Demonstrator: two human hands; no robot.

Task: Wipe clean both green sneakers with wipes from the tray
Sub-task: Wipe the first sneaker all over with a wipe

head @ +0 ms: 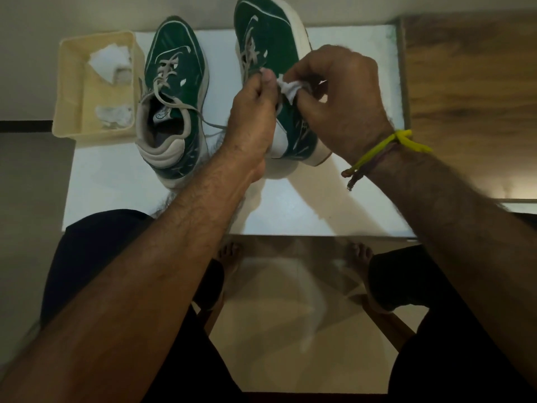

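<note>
Two green sneakers in view: one rests on the white table [334,205], the other is lifted off it. Left hand [252,117] grasps the lifted right sneaker [270,39] near the collar, thumb up by the laces. Right hand [345,100] pinches a crumpled white wipe [290,88], held against the shoe's upper just right of the left grip. Left sneaker [174,91] lies just left of the left hand, laces loose, untouched by either hand. Tray [69,91] sits beyond it, farther left, with white wipes inside; some look used.

Judgement: step in hand is wiping the right sneaker around the lace and tongue area. Whether the other sneaker is already done cannot be told. Next move likely calls for steady hold from the left hand while the wipe sweeps along the side and sole edge, turning the shoe to reach hidden faces.
</note>
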